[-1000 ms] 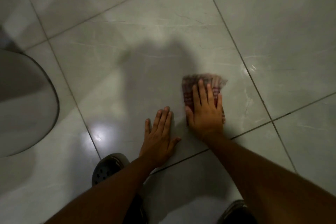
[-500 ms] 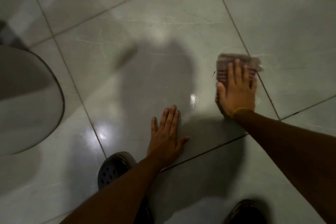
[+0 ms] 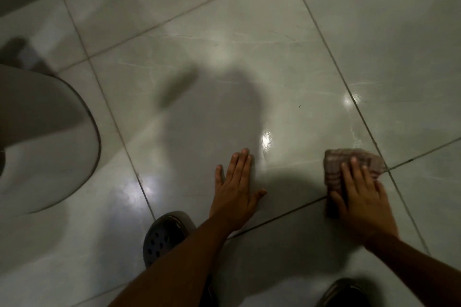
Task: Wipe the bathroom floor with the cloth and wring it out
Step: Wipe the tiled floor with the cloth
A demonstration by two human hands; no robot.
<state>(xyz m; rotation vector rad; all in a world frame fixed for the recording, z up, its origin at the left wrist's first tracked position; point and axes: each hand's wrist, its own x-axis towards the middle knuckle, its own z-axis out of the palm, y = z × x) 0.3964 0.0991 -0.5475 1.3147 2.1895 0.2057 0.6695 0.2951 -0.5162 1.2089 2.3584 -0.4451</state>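
A folded checked cloth [image 3: 337, 164] in dull red and grey lies flat on the glossy pale tiled floor [image 3: 249, 57], near a crossing of grout lines at the lower right. My right hand [image 3: 361, 197] presses down on the cloth, fingers spread over it, and covers its near half. My left hand [image 3: 235, 189] rests palm-down on the bare tile to the left of the cloth, fingers apart, holding nothing. The two hands are about a hand's width apart.
A white toilet bowl [image 3: 45, 147] bulges in from the left edge. My dark perforated clog [image 3: 164, 237] stands by my left forearm, and another shoe [image 3: 341, 293] shows at the bottom right. A wall base runs across the top left corner. Wet glints dot the tiles.
My right hand has dragged the cloth back toward me, after sweeping it out to the right and away. The left hand has stayed planted on the tile.
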